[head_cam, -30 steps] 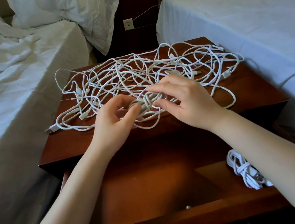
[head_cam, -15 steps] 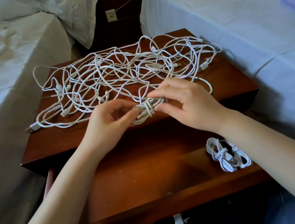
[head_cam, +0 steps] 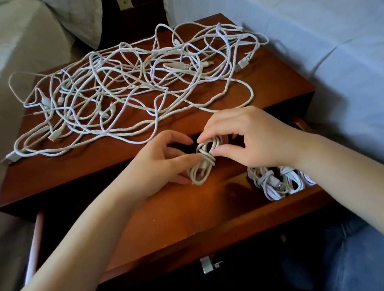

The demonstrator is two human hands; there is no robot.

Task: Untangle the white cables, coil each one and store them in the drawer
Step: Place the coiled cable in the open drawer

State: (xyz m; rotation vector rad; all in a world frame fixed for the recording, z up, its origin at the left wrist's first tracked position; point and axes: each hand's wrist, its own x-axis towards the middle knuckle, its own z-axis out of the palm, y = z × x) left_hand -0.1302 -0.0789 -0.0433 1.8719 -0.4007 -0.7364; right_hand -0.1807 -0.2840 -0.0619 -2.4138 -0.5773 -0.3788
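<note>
— Wooden nightstand (head_cam: 111,157) between white beds (head_cam: 293,25), filling mid-frame; looking down on it and on the drawer (head_cam: 172,215) standing pulled out below.

— Looking for the cable in hand?

— Hanging at centre frame, just above the drawer's back edge: a small coiled cable (head_cam: 204,163), wrapped round its waist, lying aslant, pointing from upper right down to lower left.

— Gripping it how?

— Pinching at both ends. Right hand (head_cam: 249,140) nipping the upper loop between thumb and forefinger; left hand (head_cam: 161,166) curling round the lower loop, thumb pressing at the wrap.

— Heading where, most likely?

— Down and rightward, judging by the stored coils (head_cam: 277,183) lying in the drawer's lower-right corner, partly hiding behind the right forearm. Favouring the right hand, being nearer that corner.

— Leaving much?

— Plenty. Sprawling across the upper half of the tabletop: a big tangle (head_cam: 129,89), waiting well apart from both hands.
</note>
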